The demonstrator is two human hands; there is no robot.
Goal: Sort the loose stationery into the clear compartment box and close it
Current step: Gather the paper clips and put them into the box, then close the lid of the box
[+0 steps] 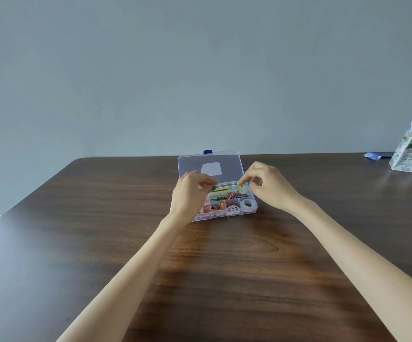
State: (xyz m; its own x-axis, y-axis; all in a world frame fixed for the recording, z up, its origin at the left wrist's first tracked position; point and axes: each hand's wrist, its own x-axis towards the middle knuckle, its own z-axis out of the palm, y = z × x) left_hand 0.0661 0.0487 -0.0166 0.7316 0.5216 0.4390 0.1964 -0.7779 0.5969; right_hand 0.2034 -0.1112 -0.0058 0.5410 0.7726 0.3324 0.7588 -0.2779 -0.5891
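Note:
A clear compartment box (254, 210) stands on the dark wooden table, its lid (210, 164) tipped up at the back with a blue latch on top. Inside lie coloured paper clips (234, 194), orange binder clips (218, 207), a white ring (233, 210) and a pale blue tape roll (248, 204). A yellow-green ruler (226, 188) spans the back compartment. My left hand (191, 193) pinches the ruler's left end and my right hand (269, 185) pinches its right end. The left hand hides the box's left compartments.
A milk carton (411, 151) stands at the far right of the table, with a small blue wrapper (372, 156) beside it. The table edge (39, 191) curves away at the far left. A grey wall rises behind.

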